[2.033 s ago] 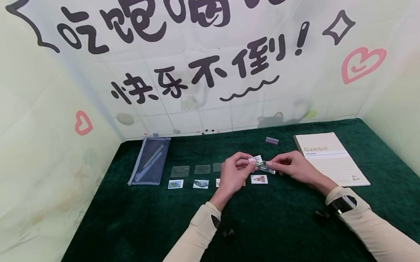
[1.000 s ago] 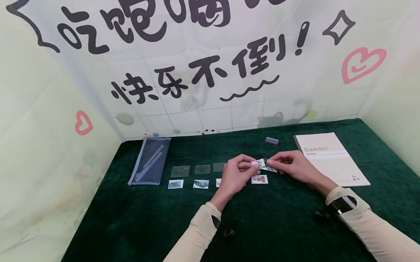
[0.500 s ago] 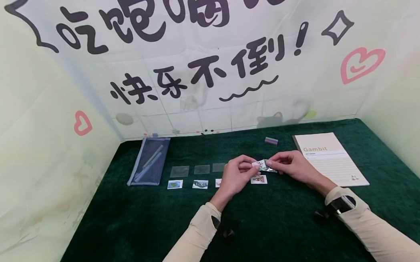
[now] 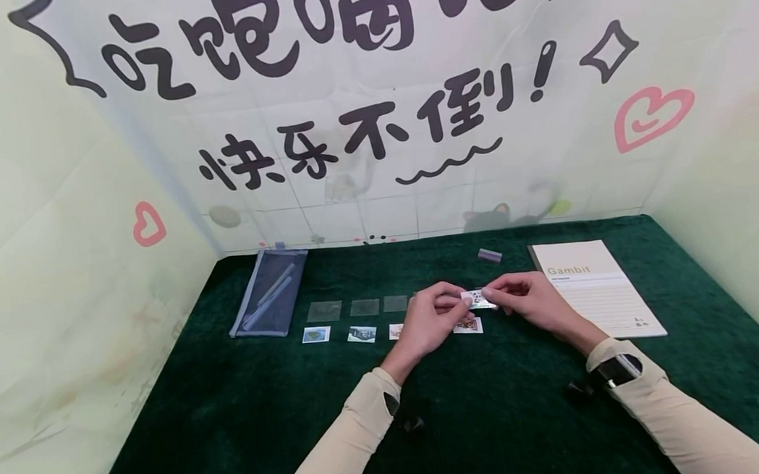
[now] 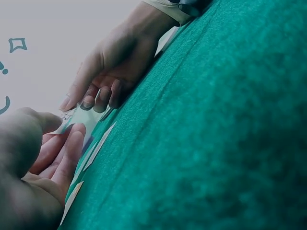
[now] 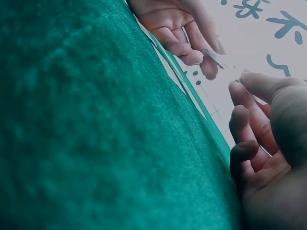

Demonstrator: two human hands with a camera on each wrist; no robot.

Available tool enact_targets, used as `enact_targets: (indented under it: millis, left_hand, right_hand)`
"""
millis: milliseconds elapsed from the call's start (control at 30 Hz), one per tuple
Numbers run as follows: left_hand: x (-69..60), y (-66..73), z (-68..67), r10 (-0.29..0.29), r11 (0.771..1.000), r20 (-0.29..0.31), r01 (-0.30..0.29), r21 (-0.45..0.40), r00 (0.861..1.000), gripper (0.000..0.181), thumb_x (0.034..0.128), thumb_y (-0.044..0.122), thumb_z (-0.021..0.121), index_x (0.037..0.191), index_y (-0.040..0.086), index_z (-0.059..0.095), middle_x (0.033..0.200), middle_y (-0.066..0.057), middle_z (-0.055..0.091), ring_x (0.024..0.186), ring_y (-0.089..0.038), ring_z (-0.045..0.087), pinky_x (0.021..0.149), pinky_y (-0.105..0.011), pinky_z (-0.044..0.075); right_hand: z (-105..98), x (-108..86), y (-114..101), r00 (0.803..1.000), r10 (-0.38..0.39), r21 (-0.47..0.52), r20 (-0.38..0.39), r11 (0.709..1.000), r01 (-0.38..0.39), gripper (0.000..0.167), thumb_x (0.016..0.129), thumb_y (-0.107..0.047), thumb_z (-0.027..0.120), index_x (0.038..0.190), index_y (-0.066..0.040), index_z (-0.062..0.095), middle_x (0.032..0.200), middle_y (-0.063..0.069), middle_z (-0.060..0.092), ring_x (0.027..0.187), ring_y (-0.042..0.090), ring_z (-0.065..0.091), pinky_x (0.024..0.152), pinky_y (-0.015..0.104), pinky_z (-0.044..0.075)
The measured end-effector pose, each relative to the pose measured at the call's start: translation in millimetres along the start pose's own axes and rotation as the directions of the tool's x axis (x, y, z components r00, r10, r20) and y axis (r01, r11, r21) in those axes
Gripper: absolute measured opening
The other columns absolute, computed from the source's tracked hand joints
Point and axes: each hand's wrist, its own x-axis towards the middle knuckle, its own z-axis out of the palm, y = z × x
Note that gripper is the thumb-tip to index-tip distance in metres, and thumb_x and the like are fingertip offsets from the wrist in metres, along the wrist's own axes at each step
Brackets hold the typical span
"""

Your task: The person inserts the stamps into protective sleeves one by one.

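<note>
A small printed card (image 4: pixel 477 300), together with a clear sleeve, is held above the cloth between two hands. My left hand (image 4: pixel 427 319) pinches its left end between thumb and fingers. At its right end, my right hand (image 4: pixel 535 303) pinches with thumb and index finger. In the left wrist view the left hand (image 5: pixel 36 163) and right hand (image 5: pixel 122 60) meet at the card (image 5: pixel 68 120). How far the card sits inside the sleeve cannot be told. Beneath the hands lies a card with a reddish picture (image 4: pixel 468 326), partly covered.
Picture cards (image 4: pixel 316 334) (image 4: pixel 362 334) lie in a row, with clear sleeves (image 4: pixel 324 311) behind them. A blue mesh pouch (image 4: pixel 268 293) with pens is at the left. A notebook (image 4: pixel 601 289) lies at the right, and a purple block (image 4: pixel 490 255) stands behind the hands.
The held card has moved slightly right and now overlaps the clear sleeve, whose dark shiny part showed beside it earlier. Both hands keep their pinch; the left has shifted slightly right.
</note>
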Motion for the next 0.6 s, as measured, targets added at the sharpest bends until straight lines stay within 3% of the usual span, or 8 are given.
enact_targets:
  millis: [100, 267, 600]
  left_hand:
    - [1.2, -0.1, 0.9, 0.008, 1.0, -0.024, -0.008, 0.011, 1.0, 0.015, 0.1062, 0.028, 0.072, 0.119, 0.019, 0.074, 0.106, 0.005, 0.085, 0.095, -0.008, 0.08, 0.084, -0.027, 0.062]
    - [1.5, 0.4, 1.0, 0.008, 1.0, -0.006, -0.008, -0.019, 1.0, 0.015, 0.1062, 0.027, 0.072, 0.118, 0.018, 0.074, 0.105, 0.003, 0.085, 0.093, -0.009, 0.081, 0.077, -0.023, 0.059]
    - [0.1, -0.9, 1.4, 0.0, 0.999, 0.045, 0.002, -0.043, 0.999, 0.017, 0.1073, 0.032, 0.071, 0.119, 0.02, 0.072, 0.104, 0.005, 0.085, 0.093, -0.009, 0.081, 0.083, -0.023, 0.062]
  right_hand:
    - [-0.9, -0.6, 0.1, 1.0, -0.006, 0.009, -0.005, 1.0, 0.006, 0.032, 0.106, -0.042, 0.07, 0.124, -0.016, 0.077, 0.092, 0.008, 0.072, 0.078, 0.025, 0.067, 0.069, 0.03, 0.054]
    - [0.0, -0.8, 0.5, 1.0, -0.014, 0.047, 0.012, 0.999, 0.014, 0.032, 0.106, -0.038, 0.071, 0.123, -0.011, 0.077, 0.092, 0.007, 0.077, 0.077, 0.024, 0.07, 0.069, 0.03, 0.054]
    - [2.6, -0.3, -0.3, 0.998, -0.037, 0.052, 0.05, 0.998, 0.035, 0.029, 0.108, -0.035, 0.07, 0.123, -0.012, 0.078, 0.087, 0.012, 0.079, 0.075, 0.024, 0.071, 0.072, 0.03, 0.053]
